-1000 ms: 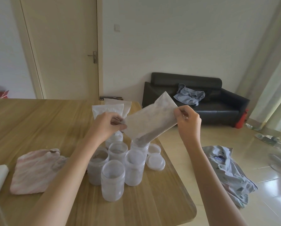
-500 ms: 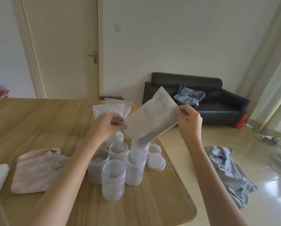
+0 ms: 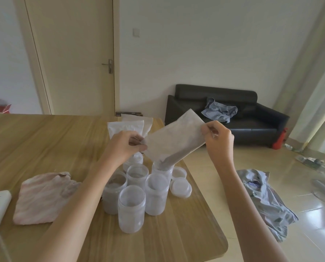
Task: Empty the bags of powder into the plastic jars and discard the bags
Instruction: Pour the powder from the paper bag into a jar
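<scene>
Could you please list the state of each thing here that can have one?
bag: tilted, mouth down in a jar, held by both hands
left hand: pinching bag
right hand: pinching bag
jars: upright, lids off
lids: off, on table
door: closed

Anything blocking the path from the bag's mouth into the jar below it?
Nothing visible. The bag, held by the left hand and right hand, is tilted with its low corner at the open jar.
</scene>
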A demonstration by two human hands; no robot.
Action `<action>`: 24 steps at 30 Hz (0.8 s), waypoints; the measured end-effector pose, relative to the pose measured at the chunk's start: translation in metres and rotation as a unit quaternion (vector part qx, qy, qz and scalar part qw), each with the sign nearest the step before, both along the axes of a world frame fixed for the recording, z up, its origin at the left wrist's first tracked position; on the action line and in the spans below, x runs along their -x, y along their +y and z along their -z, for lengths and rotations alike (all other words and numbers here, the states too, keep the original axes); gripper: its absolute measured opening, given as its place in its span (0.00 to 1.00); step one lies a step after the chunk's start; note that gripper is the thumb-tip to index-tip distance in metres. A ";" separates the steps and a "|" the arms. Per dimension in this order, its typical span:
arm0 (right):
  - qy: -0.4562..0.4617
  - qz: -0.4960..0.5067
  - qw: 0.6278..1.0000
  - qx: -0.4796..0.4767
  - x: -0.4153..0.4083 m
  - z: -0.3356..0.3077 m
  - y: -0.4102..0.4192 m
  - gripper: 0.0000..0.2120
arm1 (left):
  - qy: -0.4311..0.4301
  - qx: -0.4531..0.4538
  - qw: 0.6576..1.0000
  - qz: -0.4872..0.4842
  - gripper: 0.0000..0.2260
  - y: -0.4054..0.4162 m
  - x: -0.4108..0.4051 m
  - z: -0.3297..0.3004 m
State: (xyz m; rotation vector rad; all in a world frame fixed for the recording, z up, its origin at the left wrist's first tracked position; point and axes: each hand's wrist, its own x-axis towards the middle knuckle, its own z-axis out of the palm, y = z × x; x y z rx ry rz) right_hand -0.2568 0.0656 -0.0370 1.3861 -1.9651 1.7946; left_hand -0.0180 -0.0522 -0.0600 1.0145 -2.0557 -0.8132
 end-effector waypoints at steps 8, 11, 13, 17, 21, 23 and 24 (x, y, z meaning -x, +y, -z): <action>0.004 0.009 1.000 -0.002 0.001 -0.002 0.001 0.05 | 0.006 -0.012 1.000 0.003 0.06 0.001 0.000 0.001; 0.004 0.000 1.000 -0.012 0.000 -0.004 0.000 0.05 | -0.001 -0.011 1.000 0.001 0.06 0.000 0.000 0.001; 0.009 0.004 1.000 -0.007 -0.001 -0.006 0.001 0.05 | -0.005 -0.012 1.000 0.002 0.05 0.001 0.001 0.001; 0.024 0.007 1.000 -0.012 -0.002 -0.008 0.001 0.05 | -0.012 -0.009 1.000 -0.001 0.05 0.001 0.000 0.001; 0.026 -0.002 0.999 -0.028 -0.005 -0.010 0.000 0.05 | -0.017 -0.006 1.000 0.000 0.05 0.002 0.000 0.002; 0.032 0.012 0.999 -0.015 -0.004 -0.011 0.000 0.05 | -0.018 -0.008 1.000 0.000 0.05 0.002 0.000 0.002; 0.032 0.004 0.999 -0.022 -0.006 -0.012 0.001 0.05 | -0.018 -0.008 1.000 -0.001 0.05 0.002 0.000 0.002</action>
